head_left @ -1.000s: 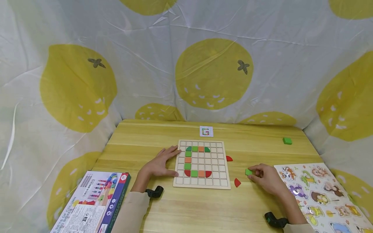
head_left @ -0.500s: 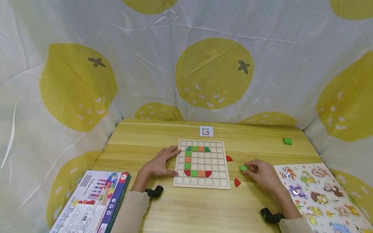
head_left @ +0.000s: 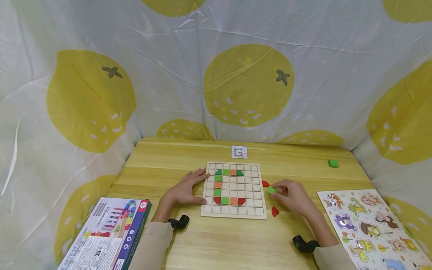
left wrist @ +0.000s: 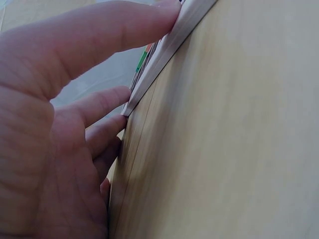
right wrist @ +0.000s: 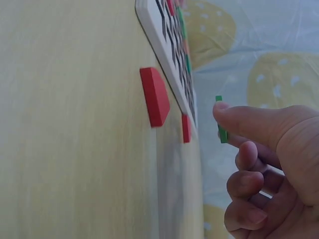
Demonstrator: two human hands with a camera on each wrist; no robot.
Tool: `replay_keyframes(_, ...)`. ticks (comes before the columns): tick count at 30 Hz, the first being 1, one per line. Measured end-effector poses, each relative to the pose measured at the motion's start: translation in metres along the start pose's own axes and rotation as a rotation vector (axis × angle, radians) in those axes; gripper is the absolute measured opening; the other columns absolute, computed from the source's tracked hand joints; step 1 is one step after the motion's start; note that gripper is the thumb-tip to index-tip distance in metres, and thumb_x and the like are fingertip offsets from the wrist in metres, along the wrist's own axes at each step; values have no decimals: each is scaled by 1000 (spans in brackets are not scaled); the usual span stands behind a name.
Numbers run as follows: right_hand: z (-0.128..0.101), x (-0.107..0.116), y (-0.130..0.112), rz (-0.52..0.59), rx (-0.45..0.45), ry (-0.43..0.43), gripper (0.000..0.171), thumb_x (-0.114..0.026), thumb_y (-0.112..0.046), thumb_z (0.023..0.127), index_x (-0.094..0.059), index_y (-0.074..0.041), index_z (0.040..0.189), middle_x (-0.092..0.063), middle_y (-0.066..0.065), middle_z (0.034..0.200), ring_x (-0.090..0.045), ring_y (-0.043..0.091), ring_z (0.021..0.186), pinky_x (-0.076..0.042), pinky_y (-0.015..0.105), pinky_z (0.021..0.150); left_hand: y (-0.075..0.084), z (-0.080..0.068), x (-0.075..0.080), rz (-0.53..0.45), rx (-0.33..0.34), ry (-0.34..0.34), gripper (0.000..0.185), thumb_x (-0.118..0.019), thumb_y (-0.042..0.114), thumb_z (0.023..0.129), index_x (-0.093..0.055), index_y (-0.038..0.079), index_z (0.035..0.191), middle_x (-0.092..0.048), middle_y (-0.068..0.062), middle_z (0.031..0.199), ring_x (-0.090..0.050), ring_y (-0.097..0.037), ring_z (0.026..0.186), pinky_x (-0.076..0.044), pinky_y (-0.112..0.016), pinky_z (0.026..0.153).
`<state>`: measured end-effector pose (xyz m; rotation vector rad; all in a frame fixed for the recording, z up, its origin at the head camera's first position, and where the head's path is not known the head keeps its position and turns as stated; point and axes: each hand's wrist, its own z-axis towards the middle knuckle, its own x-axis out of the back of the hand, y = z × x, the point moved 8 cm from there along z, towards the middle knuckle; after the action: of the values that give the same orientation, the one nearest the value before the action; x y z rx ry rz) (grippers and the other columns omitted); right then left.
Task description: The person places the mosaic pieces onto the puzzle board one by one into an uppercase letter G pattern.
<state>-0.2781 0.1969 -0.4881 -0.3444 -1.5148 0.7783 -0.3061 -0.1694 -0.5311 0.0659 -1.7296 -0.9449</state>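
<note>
My right hand (head_left: 293, 195) pinches a light green square tile (head_left: 272, 189) between thumb and fingertips. In the right wrist view that tile (right wrist: 222, 122) is edge-on, held above the table. The wooden grid board (head_left: 251, 213) carries green, orange and red tiles in a C-like outline. My left hand (head_left: 185, 189) rests at the board's left edge, thumb and fingertips touching it with the fingers spread. One red quarter-round tile (head_left: 265, 183) lies by the board's right edge, partly behind the right hand's tile. Another red quarter-round tile (head_left: 275, 212) lies nearer the front.
A pattern card (head_left: 239, 152) showing a G lies behind the board. A green block (head_left: 333, 163) sits at the far right. An animal picture board (head_left: 366, 221) covers the right front, and a toy box (head_left: 108, 232) stands at the left front.
My right hand has moved left and slightly away from me, carrying the green tile up to the red tile beside the board. The left hand has stayed in place.
</note>
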Motion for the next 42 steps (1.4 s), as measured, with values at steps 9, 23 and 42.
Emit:
replay_keyframes(9,12,-15,-20,19,59,-19,20,-84,-14,87,-79,-8,105,-55,-4,77,-46,10,68,-40,22,59,-1,-1,1,3,-8,2,101,-84,49,78,-36,21,162,-18,-5,174,-13,-31,161,-4,-57,130)
replay_keyframes(23,27,-53,-47,40,42,-115,24,-84,-20,87,-81,-13,109,-54,-3,78,-47,13,70,-37,21,58,0,-3,2,4,17,-5,101,-84,48,78,-35,23,163,-17,-2,174,-12,-29,162,-4,-55,131)
replay_keyframes(42,35,-79,-62,37,76,-186,21,-80,-22,90,-79,-13,109,-57,-6,78,-50,10,68,-42,21,61,0,-1,1,8,20,-5,100,-83,49,78,-35,24,163,-16,0,174,-11,-27,162,-4,-54,131)
